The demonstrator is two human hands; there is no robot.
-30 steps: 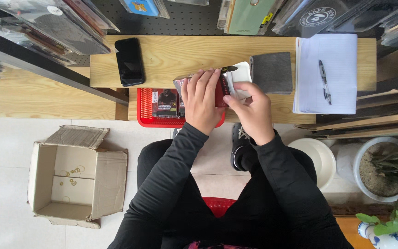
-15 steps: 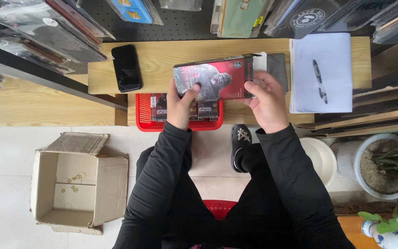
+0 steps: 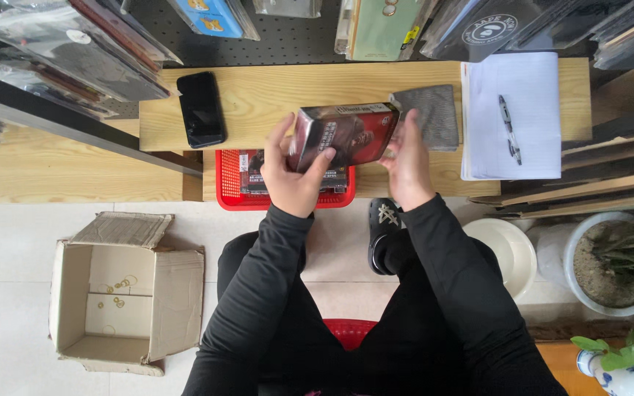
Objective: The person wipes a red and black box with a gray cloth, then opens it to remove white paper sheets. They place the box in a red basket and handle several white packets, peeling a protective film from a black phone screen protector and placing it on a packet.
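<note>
A dark red printed box [image 3: 346, 134] is held in the air above the wooden bench [image 3: 273, 95]. My left hand [image 3: 291, 176] grips its left end, thumb across the front face. On the box's right end rests my right hand [image 3: 407, 165], fingers along the edge. Below the box a red plastic basket [image 3: 229, 183] holds more packs of the same kind. Just right of the box a grey cloth [image 3: 434, 114] lies on the bench.
A black phone [image 3: 201, 108] lies on the bench at left. At right sit white paper [image 3: 530, 95] and a pen [image 3: 509, 128]. An open cardboard box [image 3: 122, 293] stands on the floor at left. A white bowl [image 3: 511, 249] and potted plant [image 3: 610, 264] are at right.
The box has turned and tilted in my hands, its long face now angled toward the left. My left hand has shifted round its left end.
</note>
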